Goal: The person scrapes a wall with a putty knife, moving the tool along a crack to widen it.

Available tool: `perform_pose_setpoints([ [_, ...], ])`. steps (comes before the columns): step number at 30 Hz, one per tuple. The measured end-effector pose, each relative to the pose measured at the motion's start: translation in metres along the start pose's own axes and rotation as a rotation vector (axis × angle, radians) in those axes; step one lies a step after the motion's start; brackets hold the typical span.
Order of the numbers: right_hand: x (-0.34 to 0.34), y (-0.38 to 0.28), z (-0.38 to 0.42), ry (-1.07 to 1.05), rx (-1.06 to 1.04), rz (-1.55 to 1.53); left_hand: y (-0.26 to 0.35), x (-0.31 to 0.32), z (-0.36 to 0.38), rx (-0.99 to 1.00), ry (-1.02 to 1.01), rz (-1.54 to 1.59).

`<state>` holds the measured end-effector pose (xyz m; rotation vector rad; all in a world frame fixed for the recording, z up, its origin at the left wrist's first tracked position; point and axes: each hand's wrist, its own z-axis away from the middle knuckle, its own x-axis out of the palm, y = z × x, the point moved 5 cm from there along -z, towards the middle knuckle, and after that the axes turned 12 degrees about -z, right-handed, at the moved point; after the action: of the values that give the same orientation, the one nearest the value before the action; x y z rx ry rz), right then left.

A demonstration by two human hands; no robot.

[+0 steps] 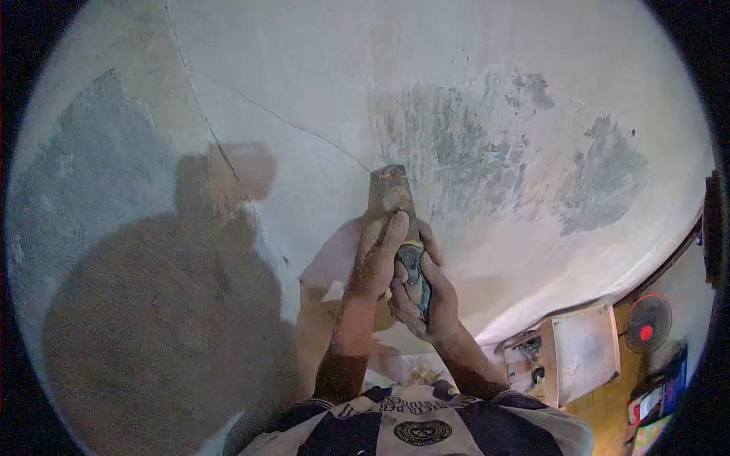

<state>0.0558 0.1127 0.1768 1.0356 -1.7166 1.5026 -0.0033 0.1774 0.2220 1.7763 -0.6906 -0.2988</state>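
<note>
A putty knife (391, 187) with a broad, worn metal blade points up against the pale wall (319, 76). My right hand (439, 295) is closed around its dark, rounded handle (414, 275). Over the lower part of the blade lies my left hand (380, 251), its fingers pressed on the metal. Dust coats both hands. The blade's top edge is near the lower end of a thin crack (304, 129). Whether the edge touches the wall is hard to tell.
Grey rough patches (464, 144) mark the wall, and a longer crack (199, 110) runs down the left. A large shadow (167, 319) covers the lower left. At lower right are a white cabinet (584, 356), a fan (648, 325) and colourful items (658, 403).
</note>
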Motion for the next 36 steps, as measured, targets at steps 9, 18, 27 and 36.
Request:
perform_pose_setpoints([
  [9,0.005,0.007,0.017,0.141,-0.118,-0.019,-0.009,0.007,0.012,-0.077,0.077,0.038],
  [18,0.006,0.003,0.018,0.030,-0.101,-0.053,0.010,0.009,0.015,-0.176,0.147,-0.164],
  [27,0.022,0.004,0.023,0.064,-0.123,-0.004,-0.008,0.003,0.015,-0.222,0.132,0.019],
  [36,0.027,0.002,0.019,0.075,-0.050,0.060,0.023,0.001,0.011,-0.137,0.117,-0.104],
])
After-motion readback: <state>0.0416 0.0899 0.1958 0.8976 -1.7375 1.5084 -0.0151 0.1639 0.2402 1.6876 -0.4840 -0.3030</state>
